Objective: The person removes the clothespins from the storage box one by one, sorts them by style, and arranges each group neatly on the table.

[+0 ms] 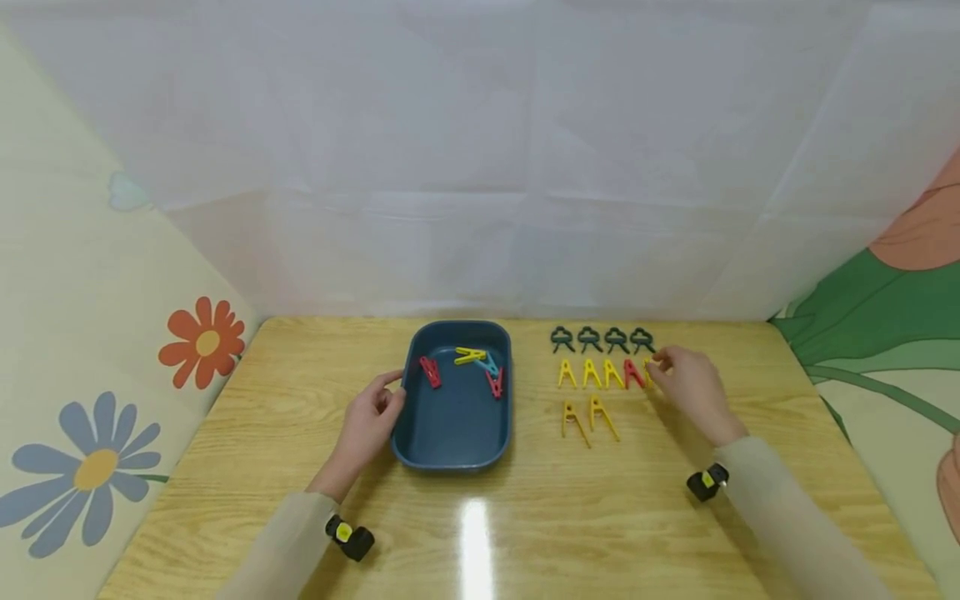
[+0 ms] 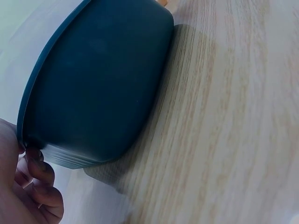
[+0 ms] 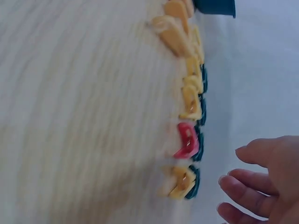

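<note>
A dark blue plastic basin (image 1: 450, 433) stands left of the table's middle, and my left hand (image 1: 369, 421) pinches its left rim between thumb and fingers. Inside lie a red clothespin (image 1: 430, 372), a yellow clothespin (image 1: 470, 356), a blue clothespin (image 1: 487, 364) and another red clothespin (image 1: 495, 383). My right hand (image 1: 688, 385) hovers by the yellow clothespin (image 3: 182, 182) at the right end of a row. Its fingers are relaxed and hold nothing in the right wrist view. Beside that clothespin stands a red clothespin (image 3: 188, 140), then several yellow ones (image 1: 591, 373).
Behind the row stand several dark clips (image 1: 616, 340) with cloud-like outlines. Two orange-yellow clothespins (image 1: 603, 417) are in front of it. A white cloth (image 1: 525, 250) hangs at the table's back edge. The wooden table (image 1: 600, 517) extends toward me.
</note>
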The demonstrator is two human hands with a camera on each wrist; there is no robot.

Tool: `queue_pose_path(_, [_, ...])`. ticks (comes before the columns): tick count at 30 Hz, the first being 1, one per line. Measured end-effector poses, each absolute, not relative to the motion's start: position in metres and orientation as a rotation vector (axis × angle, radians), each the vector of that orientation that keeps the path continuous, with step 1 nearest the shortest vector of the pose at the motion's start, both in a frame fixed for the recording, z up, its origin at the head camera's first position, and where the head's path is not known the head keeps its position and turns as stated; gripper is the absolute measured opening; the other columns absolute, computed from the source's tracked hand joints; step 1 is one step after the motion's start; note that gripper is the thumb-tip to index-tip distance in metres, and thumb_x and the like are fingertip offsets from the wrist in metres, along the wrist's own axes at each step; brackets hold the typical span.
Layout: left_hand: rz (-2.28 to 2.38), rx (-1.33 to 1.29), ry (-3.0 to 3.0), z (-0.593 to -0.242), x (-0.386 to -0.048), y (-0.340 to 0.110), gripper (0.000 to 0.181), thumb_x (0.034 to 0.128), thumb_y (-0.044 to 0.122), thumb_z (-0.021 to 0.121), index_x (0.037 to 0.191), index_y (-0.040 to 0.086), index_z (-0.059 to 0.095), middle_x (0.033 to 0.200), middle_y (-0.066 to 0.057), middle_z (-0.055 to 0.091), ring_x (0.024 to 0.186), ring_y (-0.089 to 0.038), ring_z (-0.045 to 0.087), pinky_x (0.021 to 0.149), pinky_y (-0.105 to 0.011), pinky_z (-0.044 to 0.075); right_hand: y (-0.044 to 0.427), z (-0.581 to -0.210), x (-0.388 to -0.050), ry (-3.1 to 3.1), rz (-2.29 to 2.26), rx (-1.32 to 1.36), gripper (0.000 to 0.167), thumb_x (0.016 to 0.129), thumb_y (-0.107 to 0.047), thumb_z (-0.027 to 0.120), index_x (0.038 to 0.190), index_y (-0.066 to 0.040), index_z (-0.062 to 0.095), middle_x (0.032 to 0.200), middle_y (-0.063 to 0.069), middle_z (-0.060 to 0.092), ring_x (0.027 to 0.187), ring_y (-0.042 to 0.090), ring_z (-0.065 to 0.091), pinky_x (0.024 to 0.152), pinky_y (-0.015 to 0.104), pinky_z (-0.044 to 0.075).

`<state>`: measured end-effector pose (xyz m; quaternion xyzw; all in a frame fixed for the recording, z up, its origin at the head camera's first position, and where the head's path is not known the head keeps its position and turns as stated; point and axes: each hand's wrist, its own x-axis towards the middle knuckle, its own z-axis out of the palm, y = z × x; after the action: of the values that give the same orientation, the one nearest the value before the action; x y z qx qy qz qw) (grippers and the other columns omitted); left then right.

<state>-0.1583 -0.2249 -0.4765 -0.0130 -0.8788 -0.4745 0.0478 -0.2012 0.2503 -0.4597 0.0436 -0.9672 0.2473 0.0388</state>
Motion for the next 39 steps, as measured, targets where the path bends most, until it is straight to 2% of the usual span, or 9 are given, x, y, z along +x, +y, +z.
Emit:
queue_pose_path(7, [-1.439,-0.045,-2.676,-0.478,-0.159,-0.225,0.035,0.1044,0.007,0.058,0.138,-0.003,0.061,0.070,-0.003,0.052,0.058,-0.011,0.045,0.054,-0.024,0.037,0.221,-0.442,-0.213,-2.931,0.753,0.326,0.028,0.101,-0.015,0.065,0.116,0.008,0.069,0.105,0.022,0.073,0.096,0.040,0.068,0.086,0.056,0.054])
queue_pose_path(10, [-1.439,-0.040,-2.673,-0.478,-0.159,-0.225,0.035,0.1043,0.007,0.058,0.138,-0.003,0.061,0.070,-0.003,0.051,0.058,-0.011,0.045,0.054,-0.024,0.037,0.203,-0.435,-0.218,-2.922,0.748,0.382,0.027,0.101,-0.015,0.065,0.117,0.006,0.069,0.106,0.020,0.073,0.087,0.035,0.069,0.084,0.053,0.055])
queue_pose_path(14, [-1.434,-0.045,-2.668,-0.477,-0.158,-0.225,0.035,0.1041,0.007,0.059,0.138,-0.003,0.061,0.069,-0.002,0.051,0.058,-0.011,0.045,0.054,-0.024,0.037,0.178,-0.426,-0.224,-2.912,0.764,0.466,0.026,0.101,-0.016,0.067,0.118,0.004,0.070,0.106,0.017,0.074,0.084,0.030,0.069,0.081,0.049,0.056])
queue_pose_path(17, [-1.438,-0.048,-2.668,-0.476,-0.158,-0.224,0.035,0.1042,0.007,0.059,0.138,-0.003,0.061,0.070,-0.003,0.051,0.058,-0.011,0.045,0.054,-0.024,0.037,0.160,-0.421,-0.228,-2.897,0.740,0.562,0.026,0.101,-0.016,0.069,0.117,0.004,0.072,0.106,0.016,0.074,0.095,0.032,0.070,0.084,0.050,0.056])
queue_pose_path(20, [-1.438,-0.042,-2.678,-0.475,-0.157,-0.225,0.036,0.1049,0.008,0.058,0.139,-0.002,0.061,0.070,-0.003,0.051,0.058,-0.012,0.045,0.054,-0.025,0.037,0.141,-0.416,-0.232,-2.906,0.700,0.656,0.025,0.101,-0.017,0.069,0.118,0.001,0.073,0.108,0.014,0.074,0.100,0.032,0.070,0.087,0.049,0.056])
queue_pose_path(32, [-1.432,-0.070,-2.658,-0.477,-0.157,-0.226,0.035,0.1044,0.008,0.058,0.138,-0.004,0.061,0.069,-0.002,0.051,0.057,-0.010,0.044,0.054,-0.024,0.037,0.073,-0.403,-0.253,-2.855,0.311,1.180,0.026,0.098,-0.023,0.075,0.120,-0.010,0.075,0.108,0.004,0.076,0.100,0.023,0.068,0.096,0.045,0.050])
queue_pose_path(39, [-1.440,-0.104,-2.615,-0.480,-0.159,-0.226,0.034,0.1025,0.005,0.059,0.135,-0.005,0.063,0.068,-0.001,0.053,0.056,-0.005,0.044,0.056,-0.024,0.037,0.041,-0.411,-0.256,-2.975,0.173,1.326,0.028,0.097,-0.020,0.076,0.125,-0.015,0.074,0.108,0.004,0.073,0.109,0.027,0.060,0.104,0.051,0.044])
